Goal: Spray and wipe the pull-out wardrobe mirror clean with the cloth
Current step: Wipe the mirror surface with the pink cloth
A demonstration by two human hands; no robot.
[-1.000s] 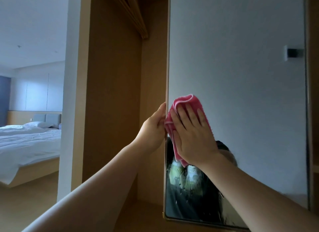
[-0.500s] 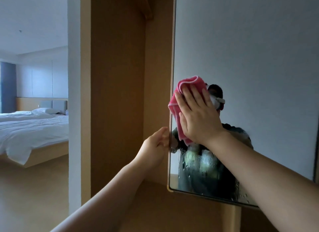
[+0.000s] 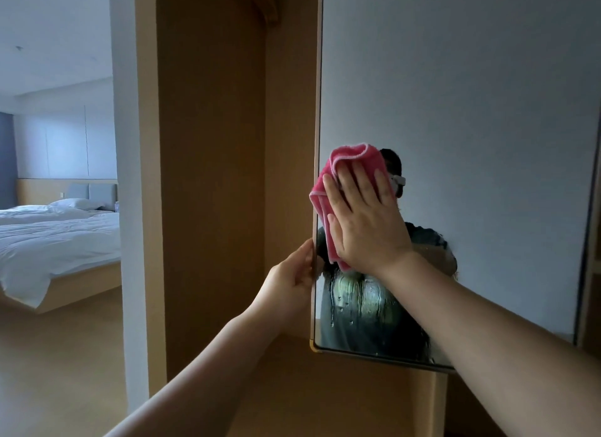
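Head view: the mirror (image 3: pixel 455 111) stands upright, pulled out from the wardrobe (image 3: pixel 208 176), with its lower left corner in sight.
Cloth: the pink cloth (image 3: pixel 349 158) lies bunched flat on the glass beside the mirror's left edge, at about mid-height of what shows.
Wet patch: runs and droplets (image 3: pixel 354 296) hang on the glass just below the cloth, down toward the bottom rim.
Risk, streaks: the runs would likely dry into marks if the wiping stops short of the lower part. One damp fold dragged through them could smear rather than lift.
Risk, panel swing: a hard push from the wiping hand could probably rock or slide the pull-out panel if the steadying grip loosens.
Risk, cloth slip: the cloth is only trapped under a flat palm, so a fast stroke could leave part of it behind or let it drop.
Right hand: the right hand (image 3: pixel 364 222) is flat, fingers straight and slightly apart, pointing up, and presses the cloth to the glass.
Left hand: the left hand (image 3: pixel 289 274) grips the mirror's left edge just below the cloth, thumb on the frame. The fingers behind it are mostly hidden.
Spray bottle: none is in view.
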